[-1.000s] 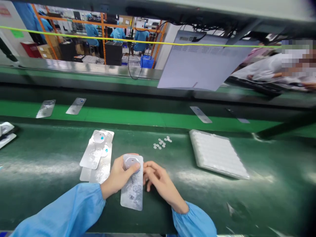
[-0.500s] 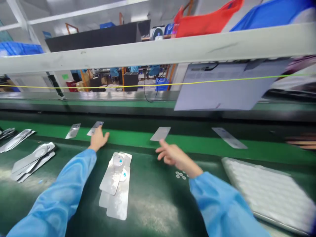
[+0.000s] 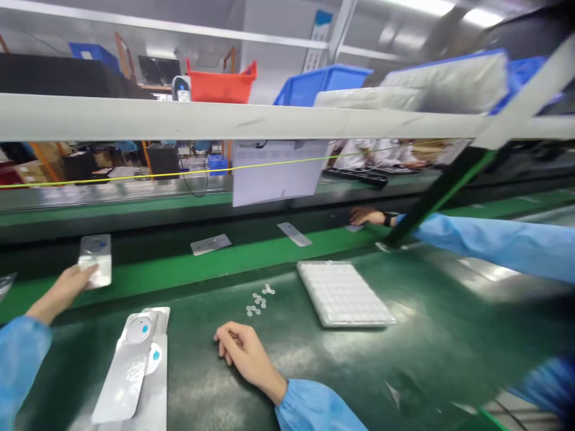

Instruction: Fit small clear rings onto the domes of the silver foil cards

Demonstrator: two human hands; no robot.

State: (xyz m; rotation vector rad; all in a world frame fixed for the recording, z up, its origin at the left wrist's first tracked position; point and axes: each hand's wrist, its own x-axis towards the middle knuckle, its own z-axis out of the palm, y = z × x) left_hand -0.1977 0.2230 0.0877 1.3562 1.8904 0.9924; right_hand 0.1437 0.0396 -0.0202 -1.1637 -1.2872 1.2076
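Note:
My left hand (image 3: 63,290) reaches out to the far left and its fingers hold a silvery blister pack (image 3: 95,260) at the edge of the bright green conveyor belt (image 3: 251,254). My right hand (image 3: 240,352) rests on the dark green bench with its fingers curled under, and nothing shows in it. A stack of silvery blister packs (image 3: 132,365) with blue dots lies between my arms. Several small clear round pieces (image 3: 258,299) lie just beyond my right hand.
A white gridded tray (image 3: 344,294) lies right of the small pieces. Two more packs (image 3: 210,244) (image 3: 294,234) ride the belt. Another person's hand (image 3: 366,215) and blue sleeve (image 3: 485,242) reach to the belt at right. A hanging sheet (image 3: 276,172), a shelf rail and bins are above.
My left hand has drawn a pack back from the belt toward the left. My right hand has come down from the belt onto the bench and curled. The view swung right.

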